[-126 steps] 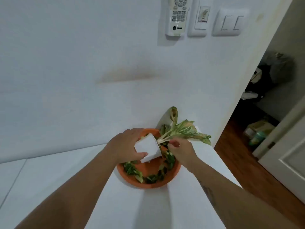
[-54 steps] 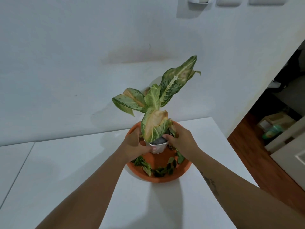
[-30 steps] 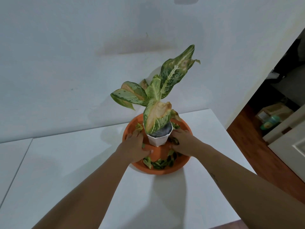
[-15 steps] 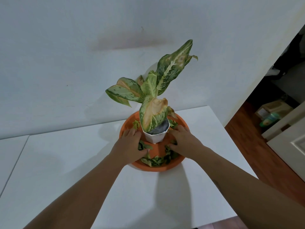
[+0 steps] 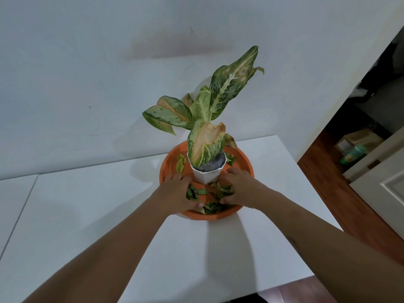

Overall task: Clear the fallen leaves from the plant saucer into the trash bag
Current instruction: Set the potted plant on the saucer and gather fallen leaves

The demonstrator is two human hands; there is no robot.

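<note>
An orange saucer [image 5: 168, 162] sits on the white table [image 5: 87, 204] near the wall. A small white pot [image 5: 206, 174] with a variegated plant [image 5: 205, 119] stands upright in its middle. Fallen green leaves [image 5: 211, 207] lie in the saucer, mostly at the near side, with one leaf [image 5: 180, 164] at the back left. My left hand [image 5: 177, 191] and my right hand [image 5: 238, 184] rest palm down inside the saucer on either side of the pot, fingers curling around the near pile of leaves. No trash bag is in view.
The table's right edge [image 5: 306, 178] drops to a wooden floor [image 5: 332, 193]. A doorway at the right shows a box and a green bottle [image 5: 352, 154] on the floor, and a white door [image 5: 384, 186] stands beside it. The wall runs close behind the plant.
The pot was tipped, then set upright in the saucer. Both hands let go of it and moved down onto the leaves at the near side, drawing them together.
</note>
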